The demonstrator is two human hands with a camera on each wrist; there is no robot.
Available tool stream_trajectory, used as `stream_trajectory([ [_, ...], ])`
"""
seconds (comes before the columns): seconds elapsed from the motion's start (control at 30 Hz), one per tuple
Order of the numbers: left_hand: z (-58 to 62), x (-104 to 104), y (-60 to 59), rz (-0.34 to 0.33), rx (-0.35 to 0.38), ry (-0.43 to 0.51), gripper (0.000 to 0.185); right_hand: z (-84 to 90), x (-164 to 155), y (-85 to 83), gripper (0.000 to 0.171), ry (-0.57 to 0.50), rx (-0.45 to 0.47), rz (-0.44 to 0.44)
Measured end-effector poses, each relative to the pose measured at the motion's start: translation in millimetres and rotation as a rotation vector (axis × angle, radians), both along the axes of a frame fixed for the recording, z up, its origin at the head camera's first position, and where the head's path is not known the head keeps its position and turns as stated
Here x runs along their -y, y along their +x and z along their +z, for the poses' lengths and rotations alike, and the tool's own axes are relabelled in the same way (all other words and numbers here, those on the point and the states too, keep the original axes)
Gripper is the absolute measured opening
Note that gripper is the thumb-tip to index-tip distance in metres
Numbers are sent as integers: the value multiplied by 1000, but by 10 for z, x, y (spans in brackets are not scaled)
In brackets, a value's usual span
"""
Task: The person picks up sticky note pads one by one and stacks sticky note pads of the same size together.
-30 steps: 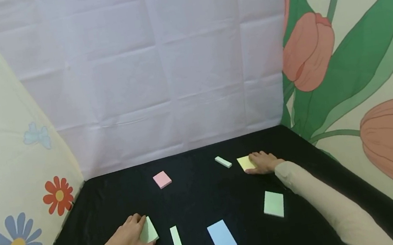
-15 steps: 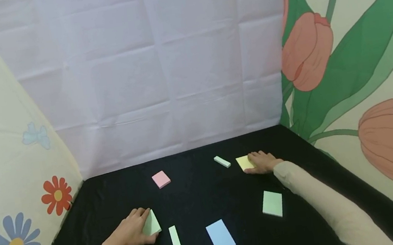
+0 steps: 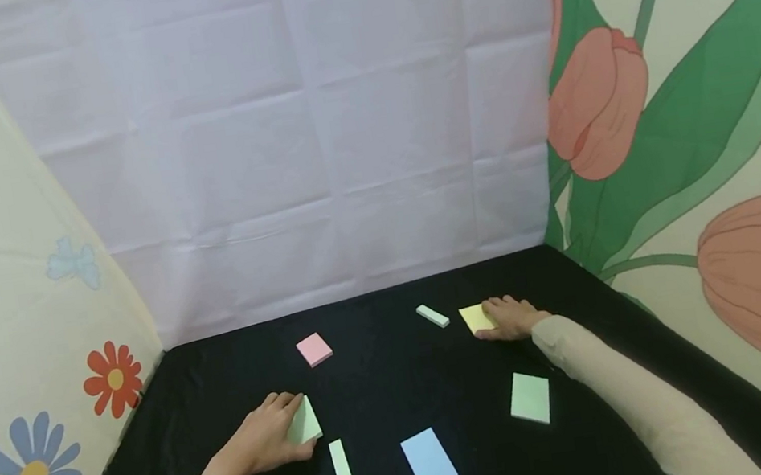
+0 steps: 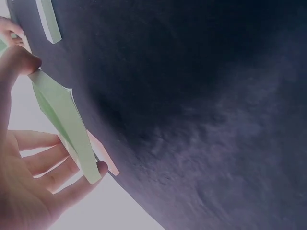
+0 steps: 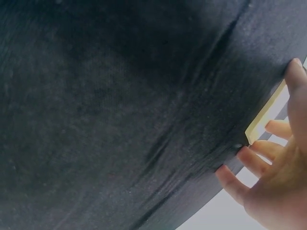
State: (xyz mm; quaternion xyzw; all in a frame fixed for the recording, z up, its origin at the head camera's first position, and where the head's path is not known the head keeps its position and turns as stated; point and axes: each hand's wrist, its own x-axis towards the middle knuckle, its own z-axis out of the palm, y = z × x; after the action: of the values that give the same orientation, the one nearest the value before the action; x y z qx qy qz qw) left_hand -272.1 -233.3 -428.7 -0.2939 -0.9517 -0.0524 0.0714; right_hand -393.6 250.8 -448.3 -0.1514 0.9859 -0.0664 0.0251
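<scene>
In the head view my left hand [image 3: 263, 439] holds a pale green sticky note pad [image 3: 306, 420] at the left of the black tabletop. The left wrist view shows this pad [image 4: 74, 127] spanned between thumb and fingers, lifted off the cloth. My right hand [image 3: 510, 318] is at the back right, over the right part of a yellow sticky note pad [image 3: 475, 318]. In the right wrist view the thumb is at one end of the yellow pad [image 5: 268, 114], fingers at the other, with outer fingertips down by the cloth.
A pink pad [image 3: 313, 350] lies at back left, a narrow pale strip pad [image 3: 433, 315] beside the yellow one. Nearer are another strip pad [image 3: 342, 468], a blue pad [image 3: 430, 463] and a green pad [image 3: 530, 398]. A white curtain [image 3: 336, 130] hangs behind the black cloth [image 3: 386, 383].
My left hand has carried the pale green pad away from me and to the right, nearer the front strip pad. The right hand stays at the yellow pad.
</scene>
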Motion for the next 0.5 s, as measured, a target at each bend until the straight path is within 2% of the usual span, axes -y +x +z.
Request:
stream_trajectory([
  [0.2, 17, -90, -73, -23, 11, 5, 71, -10, -11, -10, 73, 8, -3, -8],
  [0.5, 10, -223, -182, -22, 99, 21, 73, 16, 22, 19, 74, 1, 12, -20],
])
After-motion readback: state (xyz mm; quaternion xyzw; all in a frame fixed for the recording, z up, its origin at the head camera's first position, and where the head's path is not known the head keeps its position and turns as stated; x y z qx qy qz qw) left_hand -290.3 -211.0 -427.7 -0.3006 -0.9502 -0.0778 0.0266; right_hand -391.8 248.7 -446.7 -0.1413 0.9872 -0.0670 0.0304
